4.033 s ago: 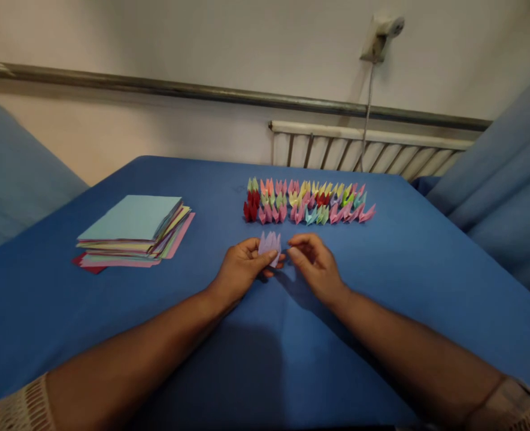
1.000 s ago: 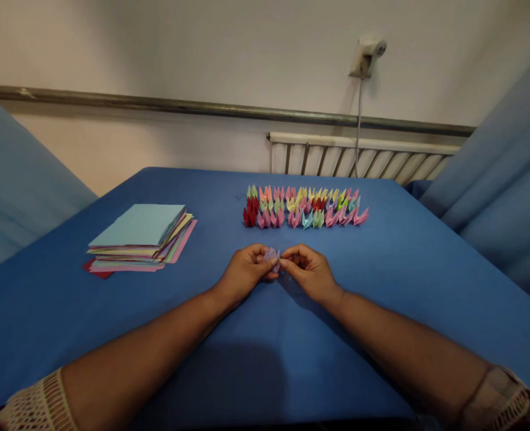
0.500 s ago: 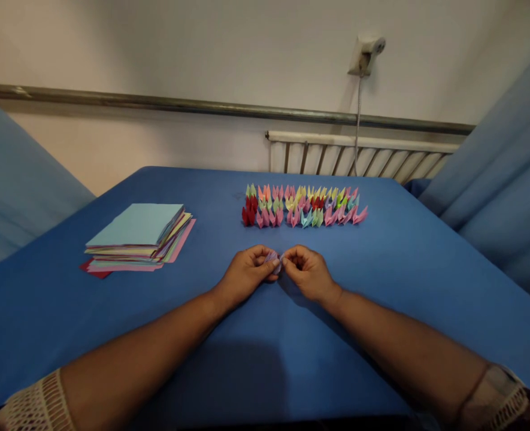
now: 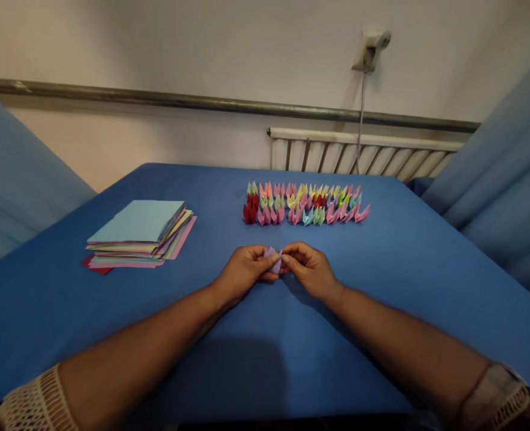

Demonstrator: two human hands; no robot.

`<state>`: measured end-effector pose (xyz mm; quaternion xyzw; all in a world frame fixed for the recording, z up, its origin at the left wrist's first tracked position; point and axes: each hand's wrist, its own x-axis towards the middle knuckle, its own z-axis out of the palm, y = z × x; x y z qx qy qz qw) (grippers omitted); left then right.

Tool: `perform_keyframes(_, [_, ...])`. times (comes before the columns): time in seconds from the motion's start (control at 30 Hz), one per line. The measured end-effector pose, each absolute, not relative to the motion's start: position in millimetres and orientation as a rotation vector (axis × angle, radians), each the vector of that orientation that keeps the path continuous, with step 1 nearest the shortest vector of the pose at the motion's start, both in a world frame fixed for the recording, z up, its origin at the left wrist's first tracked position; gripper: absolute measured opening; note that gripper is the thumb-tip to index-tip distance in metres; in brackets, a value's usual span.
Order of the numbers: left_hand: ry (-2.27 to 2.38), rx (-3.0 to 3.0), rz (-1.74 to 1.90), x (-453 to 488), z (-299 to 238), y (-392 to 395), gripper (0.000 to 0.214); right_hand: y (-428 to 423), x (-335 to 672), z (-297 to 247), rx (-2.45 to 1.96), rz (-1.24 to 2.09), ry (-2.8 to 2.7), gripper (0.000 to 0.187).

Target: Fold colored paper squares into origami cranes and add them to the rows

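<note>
Above the middle of the blue-covered table (image 4: 229,371), a small folded piece of lilac paper (image 4: 272,261) is held between both hands. My left hand (image 4: 245,269) pinches its left side, the thumb lying across the front. From the other side, my right hand (image 4: 308,268) grips the paper's right edge between thumb and fingertips. The fingers partly cover the paper, so its full shape is hidden. Beyond the hands stand rows of small folded paper cranes (image 4: 294,214) in pink, red, yellow, green and blue.
On the left lies a stack of coloured square paper sheets (image 4: 139,222), light blue on top, with edges uneven. Behind the table are a wall pipe (image 4: 229,105), a radiator (image 4: 336,139) and a socket with a cord (image 4: 369,52). Blue curtains (image 4: 511,161) hang at both sides.
The right fingers have shifted slightly on the paper, and more of its lilac surface shows between the hands. The view has tilted a little; the stack and cranes stay put.
</note>
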<state>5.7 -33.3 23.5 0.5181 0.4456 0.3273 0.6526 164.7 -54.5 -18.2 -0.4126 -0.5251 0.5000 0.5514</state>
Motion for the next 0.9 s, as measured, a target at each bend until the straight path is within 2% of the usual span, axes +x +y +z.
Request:
perform_keyframes(0.13, [0.996, 1.120, 0.704, 4.8, 22.6, -33.0, 0.032, -54.3, 164.4, -14.0, -0.980, 1.209, -1.198, 0.025])
perform_keyframes(0.4, [0.973, 1.118, 0.684, 3.8, 21.3, -31.6, 0.031, -52.9, 166.4, -17.1, -0.972, 1.187, -1.255, 0.017])
perform_keyframes(0.67, [0.992, 1.193, 0.685, 5.5, 19.4, -33.1, 0.028, -59.9, 174.4, -8.7, -1.042, 0.577, -1.691, 0.023])
perform_keyframes(0.9, [0.984, 1.165, 0.673, 5.7, 18.8, -33.5, 0.028, -62.7, 177.6, -3.2, -1.056, 0.418, -1.828, 0.021])
